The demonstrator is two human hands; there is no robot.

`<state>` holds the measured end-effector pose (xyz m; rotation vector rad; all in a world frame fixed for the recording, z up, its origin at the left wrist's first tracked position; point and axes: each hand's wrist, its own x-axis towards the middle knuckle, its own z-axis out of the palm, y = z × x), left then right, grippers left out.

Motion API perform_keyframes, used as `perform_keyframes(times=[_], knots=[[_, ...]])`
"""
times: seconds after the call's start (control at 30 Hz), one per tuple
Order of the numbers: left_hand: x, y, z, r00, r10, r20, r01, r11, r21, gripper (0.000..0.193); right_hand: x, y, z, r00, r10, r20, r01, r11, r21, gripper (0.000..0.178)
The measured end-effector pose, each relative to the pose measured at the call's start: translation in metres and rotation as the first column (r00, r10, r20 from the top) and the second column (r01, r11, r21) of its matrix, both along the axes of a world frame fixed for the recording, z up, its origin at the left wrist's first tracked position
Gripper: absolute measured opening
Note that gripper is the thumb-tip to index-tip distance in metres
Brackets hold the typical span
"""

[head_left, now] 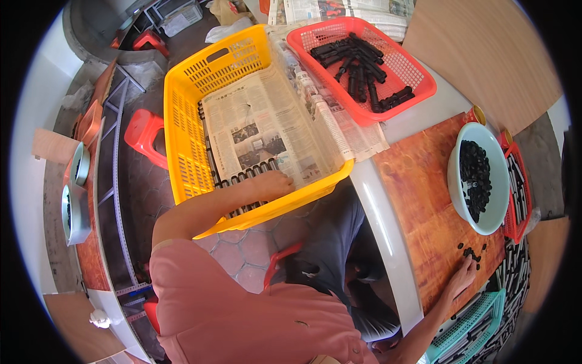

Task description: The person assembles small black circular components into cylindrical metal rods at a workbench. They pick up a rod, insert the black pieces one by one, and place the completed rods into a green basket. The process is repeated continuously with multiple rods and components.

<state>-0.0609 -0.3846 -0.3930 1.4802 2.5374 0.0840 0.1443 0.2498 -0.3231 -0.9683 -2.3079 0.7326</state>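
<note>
My left hand (276, 185) is in the near end of a yellow plastic crate (177, 145), over a row of dark tubes with silvery parts (242, 181). Its fingers are curled; what they hold, if anything, is hidden. Newspaper (236, 103) covers much of the crate's inside, with more tube ends showing along its left edge. On the reddish-brown board at right, my right hand (462, 276) has its fingertips closed among several small black pieces (470, 252). A pale green bowl (492, 224) of similar black pieces stands just beyond that hand.
A red basket (418, 79) of black tubular parts stands at the far right of the crate. Beyond the bowl is a red basket (526, 182) of rods; a teal basket (494, 315) of rods is at lower right. A red stool (144, 136) stands left of the crate.
</note>
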Motion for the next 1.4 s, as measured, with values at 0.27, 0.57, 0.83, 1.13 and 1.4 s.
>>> perform_keyframes(times=[0.27,0.57,0.83,1.13,1.4], knots=[[0.006,-0.002,0.009,0.999,0.004,0.036,-0.004,1.0,0.004,0.014,0.006,0.011,-0.002,0.997,0.029,0.076,-0.031,0.999,0.035,0.041],[-0.004,-0.013,0.001,0.982,-0.009,0.187,0.021,0.998,-0.061,0.031,0.003,-0.005,0.004,0.998,-0.057,-0.024,0.058,0.997,0.047,0.034],[-0.011,-0.009,0.029,0.975,0.035,0.219,-0.005,0.99,-0.14,0.026,-0.003,-0.015,0.014,0.994,-0.104,-0.041,0.105,0.994,0.011,0.032],[-0.032,-0.029,0.104,0.885,0.455,-0.096,-0.391,0.839,0.379,0.024,-0.002,-0.016,0.009,0.986,-0.111,-0.125,0.112,0.994,0.001,0.028],[-0.031,0.123,0.209,0.92,0.264,-0.288,-0.047,0.807,0.589,0.027,0.003,-0.012,0.01,0.981,-0.108,-0.161,0.102,0.994,-0.043,0.019]])
